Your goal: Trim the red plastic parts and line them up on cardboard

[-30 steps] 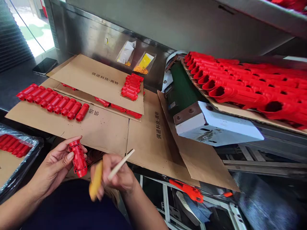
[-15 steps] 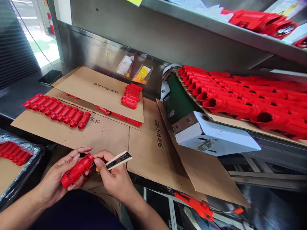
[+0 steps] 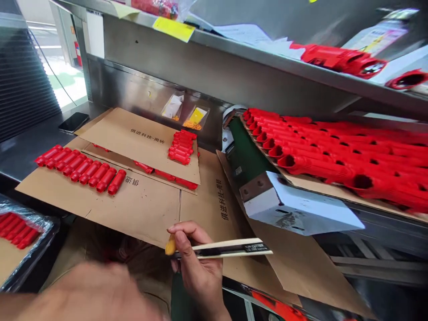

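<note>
Cream and black in grip: pinching a slim tool (image 3: 234,249) with the right fingers (image 3: 186,248) near one end, probably for control. Cannot tell the state of the left fingers (image 3: 107,281), blurred. Beyond them, see red tubes (image 3: 90,173) rowed on cardboard (image 3: 150,216), likely for easy reach.

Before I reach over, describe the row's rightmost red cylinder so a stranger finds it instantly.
On the cardboard left of the green belt, find the row of red cylinders. The rightmost cylinder lies right beside black printing; the others lie farther from it.
</note>
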Action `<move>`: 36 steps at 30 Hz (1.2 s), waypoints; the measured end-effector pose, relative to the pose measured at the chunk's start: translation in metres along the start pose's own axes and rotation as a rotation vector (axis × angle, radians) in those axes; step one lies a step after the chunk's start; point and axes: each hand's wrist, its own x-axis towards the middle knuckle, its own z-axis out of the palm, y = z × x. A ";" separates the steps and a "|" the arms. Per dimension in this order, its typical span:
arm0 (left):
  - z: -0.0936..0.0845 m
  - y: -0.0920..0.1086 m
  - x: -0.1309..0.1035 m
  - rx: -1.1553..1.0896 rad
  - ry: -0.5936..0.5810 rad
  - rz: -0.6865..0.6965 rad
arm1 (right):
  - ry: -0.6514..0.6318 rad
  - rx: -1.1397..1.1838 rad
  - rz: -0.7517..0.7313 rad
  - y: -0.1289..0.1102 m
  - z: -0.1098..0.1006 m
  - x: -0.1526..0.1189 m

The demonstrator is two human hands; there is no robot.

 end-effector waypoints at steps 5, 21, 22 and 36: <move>-0.021 0.032 0.103 1.735 0.321 0.081 | -0.012 0.042 0.041 0.014 -0.005 -0.004; 0.038 0.056 0.299 2.155 0.164 0.471 | 0.044 -0.029 0.030 0.017 -0.030 -0.006; 0.041 0.055 0.312 2.157 0.137 0.483 | 0.041 -0.044 0.006 0.016 -0.031 -0.008; 0.006 0.054 0.331 2.040 0.090 0.414 | 0.092 -0.007 0.050 0.010 -0.019 -0.011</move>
